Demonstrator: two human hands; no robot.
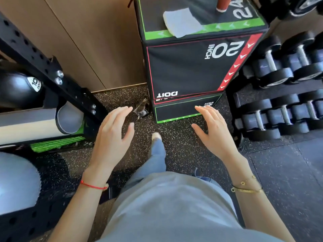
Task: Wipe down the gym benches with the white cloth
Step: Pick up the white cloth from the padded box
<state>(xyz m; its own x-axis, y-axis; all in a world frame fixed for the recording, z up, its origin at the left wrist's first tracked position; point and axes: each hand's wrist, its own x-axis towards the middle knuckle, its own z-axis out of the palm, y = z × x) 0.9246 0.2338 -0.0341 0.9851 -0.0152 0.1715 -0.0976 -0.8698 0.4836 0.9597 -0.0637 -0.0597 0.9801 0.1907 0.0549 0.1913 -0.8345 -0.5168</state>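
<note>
Person seen from above, head camera. Both forearms were bare; no sleeves reached into view. Left wrist carried a thin red string bracelet [93,185], knotted at the inner side. Right wrist carried two gold pieces: a fine gold chain bracelet [245,181] with small round charms, and below it a flat gold bangle [247,190] with a dark round stud at one end. Torso, at lower centre of the frame, was covered by a plain light grey top [174,210]. Blue jeans [157,159] showed on one leg above it, ending in a pale shoe [156,136] tip. Fingernails on the right hand [212,130] looked pale and trimmed short.
</note>
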